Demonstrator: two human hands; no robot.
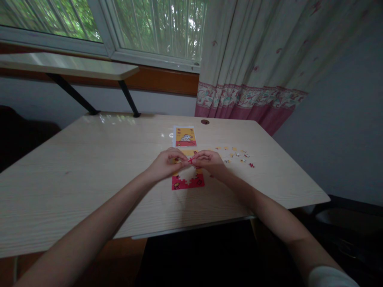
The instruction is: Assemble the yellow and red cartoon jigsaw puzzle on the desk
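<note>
The left hand (166,163) and right hand (210,162) pinch a red piece (190,160) above a partial puzzle (190,184).

"How many at the grip?"
"One left hand (166,162), one right hand (210,161), one puzzle piece (190,160)."
"Beneath it?"
"One part-built puzzle (188,185)."
"Just beyond?"
"One picture card (186,136)."
"Right of the grip?"
"Loose pieces (251,165), roughly a dozen; too small for an exact count."

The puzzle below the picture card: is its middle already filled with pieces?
No, the bare table shows through a jagged opening inside the border of the puzzle.
</note>
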